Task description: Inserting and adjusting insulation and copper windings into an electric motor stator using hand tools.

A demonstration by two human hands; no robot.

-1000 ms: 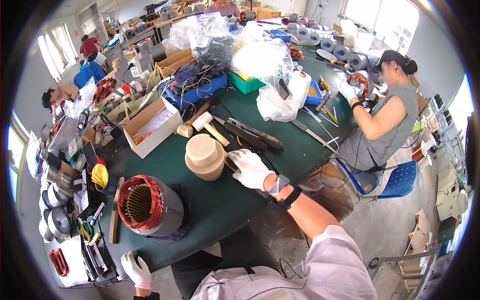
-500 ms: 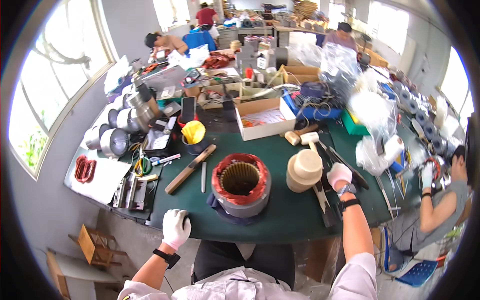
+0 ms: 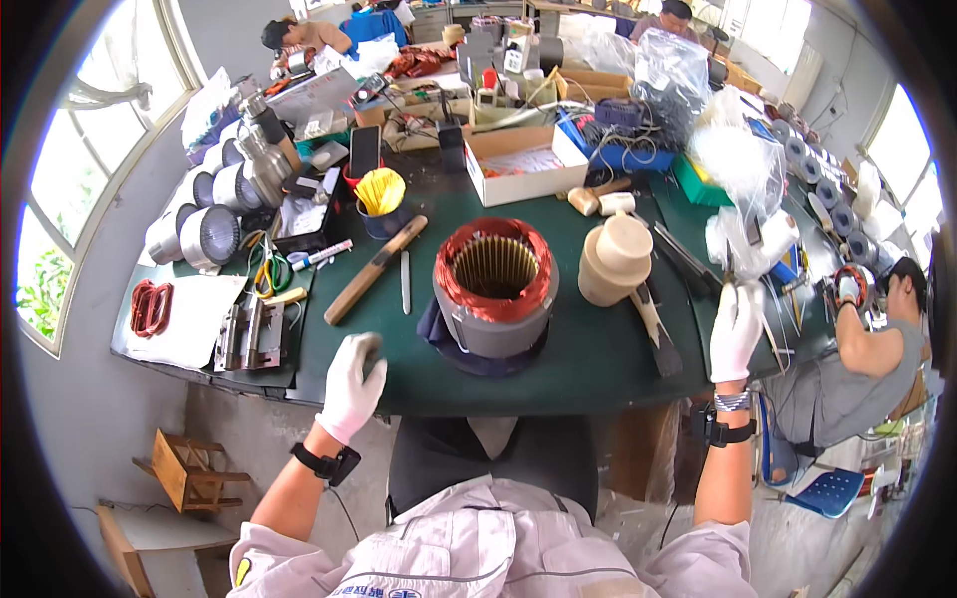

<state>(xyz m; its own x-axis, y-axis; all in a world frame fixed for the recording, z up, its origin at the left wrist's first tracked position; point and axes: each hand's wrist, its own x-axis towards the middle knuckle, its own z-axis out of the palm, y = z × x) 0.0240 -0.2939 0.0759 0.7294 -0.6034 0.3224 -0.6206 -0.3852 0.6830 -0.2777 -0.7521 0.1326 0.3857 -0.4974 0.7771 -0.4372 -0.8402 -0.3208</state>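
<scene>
A stator (image 3: 495,304) with red copper windings and a slotted core stands upright at the middle of the green table, on a dark blue cloth (image 3: 436,324). My left hand (image 3: 351,387), in a white glove, hovers at the table's front edge left of the stator. Its thumb stands apart from the curled fingers, and nothing shows in it. Farther right, my gloved right hand (image 3: 737,334) reaches down with its fingers drawn together beside the plastic bag (image 3: 736,239). Something thin and dark shows at the fingertips; what they hold is unclear. Dark long-handled shears (image 3: 686,254) lie just left of them.
A cream stepped cylinder (image 3: 613,261) and a hammer (image 3: 653,329) lie right of the stator. On the left are a wooden stick (image 3: 377,269), scissors (image 3: 267,267), a metal fixture (image 3: 249,337) and red coils (image 3: 151,308). Behind stands a white box (image 3: 526,167). A co-worker (image 3: 867,359) sits at right.
My right hand has moved right, from beside the hammer to the plastic bag. My left hand has lifted slightly, its thumb now spread. The view has tilted down.
</scene>
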